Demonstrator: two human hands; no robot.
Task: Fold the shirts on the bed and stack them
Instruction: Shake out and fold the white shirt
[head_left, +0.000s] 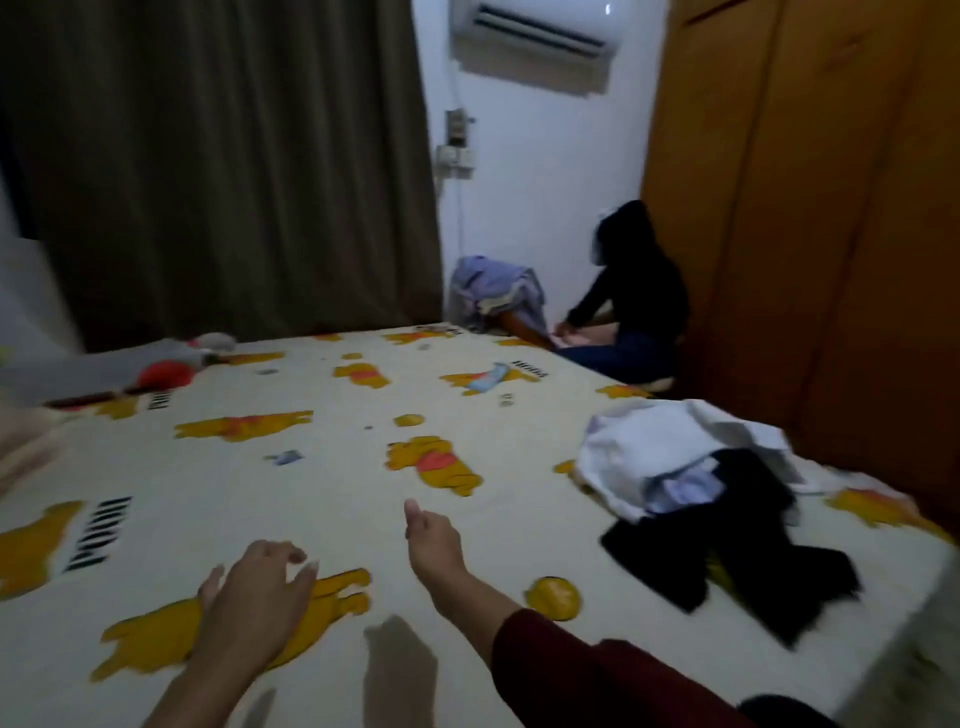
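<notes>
Shirts (691, 467), white and black, heaped unfolded near the right edge of the bed (260, 467), none yet folded or stacked, so seemingly the very start: reaching for a first garment. Next move likely calls for carrying the right hand (434, 535) rightward to the heap, lifting one shirt free and spreading it flat on the bare sheet mid-bed. Left hand (257, 577) spread, fingers relaxed, low over the near edge, contact unclear; right hand loosely open, thumb up, holding nothing, well apart from the heap.

left hand (260, 577) empty, over bed (322, 467) | right hand (434, 535) empty | shirts (691, 483) unfolded right
</notes>
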